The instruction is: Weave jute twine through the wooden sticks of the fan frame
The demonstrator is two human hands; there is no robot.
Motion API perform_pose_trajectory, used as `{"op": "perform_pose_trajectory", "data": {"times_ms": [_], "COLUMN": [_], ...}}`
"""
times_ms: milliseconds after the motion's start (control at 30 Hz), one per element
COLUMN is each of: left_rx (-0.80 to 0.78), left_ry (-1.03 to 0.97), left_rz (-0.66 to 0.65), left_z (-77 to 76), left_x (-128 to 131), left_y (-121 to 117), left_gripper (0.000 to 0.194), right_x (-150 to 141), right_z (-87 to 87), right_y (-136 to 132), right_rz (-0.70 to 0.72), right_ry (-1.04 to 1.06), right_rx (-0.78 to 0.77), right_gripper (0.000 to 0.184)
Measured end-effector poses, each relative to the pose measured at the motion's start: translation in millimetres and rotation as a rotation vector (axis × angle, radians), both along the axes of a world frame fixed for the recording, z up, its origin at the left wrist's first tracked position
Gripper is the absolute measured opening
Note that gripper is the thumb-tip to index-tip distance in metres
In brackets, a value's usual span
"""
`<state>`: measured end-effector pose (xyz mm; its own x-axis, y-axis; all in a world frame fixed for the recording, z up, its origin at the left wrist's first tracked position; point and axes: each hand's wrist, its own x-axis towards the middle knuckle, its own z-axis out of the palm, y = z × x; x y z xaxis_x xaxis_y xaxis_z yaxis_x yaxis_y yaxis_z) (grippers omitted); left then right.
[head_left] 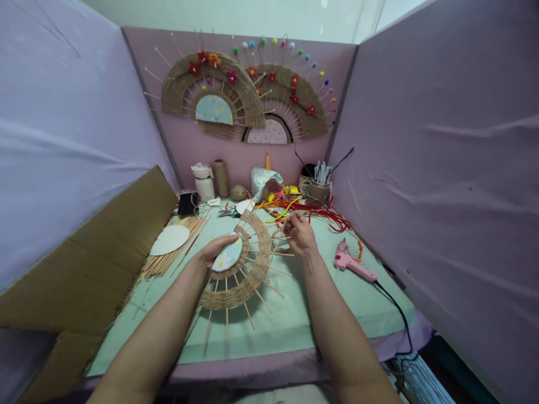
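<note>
Over the pale green bench (290, 336) before me, the half-round woven piece (258, 275) is tilted, the left hand (218, 249) closed on its flowered centre (229, 256). The right hand (300, 233) has its fingertips pinched together on thin twine (273, 241) beside the outer stick ends (280, 271); a pink glue gun (354, 265) lies farther right.

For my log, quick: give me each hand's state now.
Left hand: closed on the half-round twine-woven stick frame.
Right hand: closed in a pinch; exactly what it holds cannot be told.

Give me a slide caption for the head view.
Left hand holds a woven fan-shaped piece; right hand beside its sticks.
</note>
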<state>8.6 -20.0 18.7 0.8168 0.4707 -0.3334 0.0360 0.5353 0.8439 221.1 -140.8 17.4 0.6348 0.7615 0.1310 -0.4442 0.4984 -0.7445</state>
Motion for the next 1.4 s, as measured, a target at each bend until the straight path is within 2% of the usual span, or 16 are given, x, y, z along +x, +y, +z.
{"op": "perform_pose_trajectory", "data": {"times_ms": [200,433,533,633,767,967,1233,1333,1400], "left_rx": [-0.004,-0.015,-0.051,-0.15,-0.279,-0.242,-0.254,-0.241,-0.224], "left_ry": [0.017,0.046,0.019,-0.017,-0.124,-0.152,-0.212,-0.193,-0.142], "left_rz": [-0.014,-0.068,-0.096,-0.15,-0.226,-0.152,0.06,0.08,0.048], "left_z": [-1.6,-6.1,-8.2,-7.6,-5.6,-8.2,-6.5,-11.8,-14.1], "left_x": [1.3,3.9,5.3,8.4,15.1,21.2,25.0,24.6,23.4], "left_y": [-6.2,-12.2,-15.1,-21.5,-30.2,-29.3,-24.4,-21.0,-21.2], "left_gripper": [0.019,0.016,0.017,0.024,0.047,0.041,0.022,0.018,0.017], "right_x": [-1.6,-15.2,-20.3,-24.4,-29.5,-34.5,-42.4,-44.5,-44.6], "right_z": [-2.6,-18.3,-19.0,-14.7,-12.5,-24.5,-29.2,-27.1,-23.9], "right_y": [4.2,11.9,12.1,11.4,12.1,19.0,21.8,20.1,17.9], "right_rz": [0.034,0.137,0.12,0.063,0.07,0.128,0.157,0.171,0.166], "right_ry": [-0.005,-0.171,-0.194,-0.209,-0.251,-0.296,-0.423,-0.456,-0.448], "right_rx": [-0.04,-0.179,-0.204,-0.22,-0.235,-0.228,-0.236,-0.234,-0.227], "right_gripper": [0.033,0.031,0.031,0.031,0.028,0.028,0.027,0.025,0.021]}}
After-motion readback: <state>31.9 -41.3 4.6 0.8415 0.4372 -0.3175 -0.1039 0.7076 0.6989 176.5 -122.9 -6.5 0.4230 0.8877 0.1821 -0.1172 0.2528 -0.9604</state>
